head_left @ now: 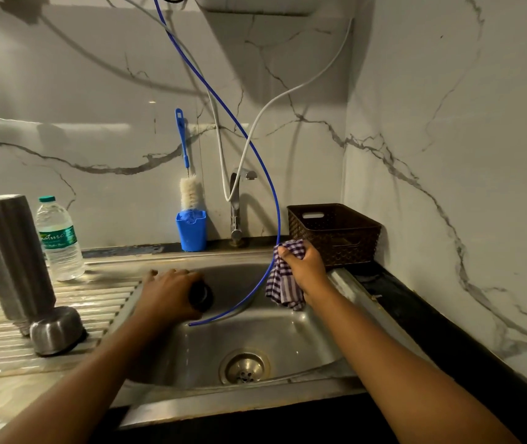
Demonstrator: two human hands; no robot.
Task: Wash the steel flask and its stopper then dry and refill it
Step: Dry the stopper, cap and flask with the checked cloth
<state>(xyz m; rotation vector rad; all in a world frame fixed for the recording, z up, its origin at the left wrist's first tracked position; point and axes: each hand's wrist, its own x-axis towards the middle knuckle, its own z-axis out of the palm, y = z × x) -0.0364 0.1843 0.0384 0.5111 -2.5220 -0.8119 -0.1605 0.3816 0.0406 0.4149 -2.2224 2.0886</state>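
Gripping a black round stopper (200,296) over the stainless-steel sink basin (287,341), the left hand (167,293) curls its fingers round it at the basin's ten o'clock edge. The right hand (304,267) clutches a bunched blue-and-white checked cloth (283,288) at one o'clock.

We see the tall cylindrical brushed-steel flask (9,257) standing on end on the ridged steel draining board (102,302) at nine o'clock, apart from both hands, its dull surface streaked with reflections. A domed steel cap (57,330) sits rim-down just beside its foot. Behind them stands a clear plastic bottle with a green cap (60,241).

At twelve o'clock a blue plastic cup (191,230) holds a white-bristled bottle brush with a blue handle (190,193), next to a chrome tap (236,206). A brown lattice plastic basket (334,233) sits at two o'clock; we cannot tell what is in it. A thin blue tube (255,149) loops down into the basin, against veined marble-look wall panels (448,155).
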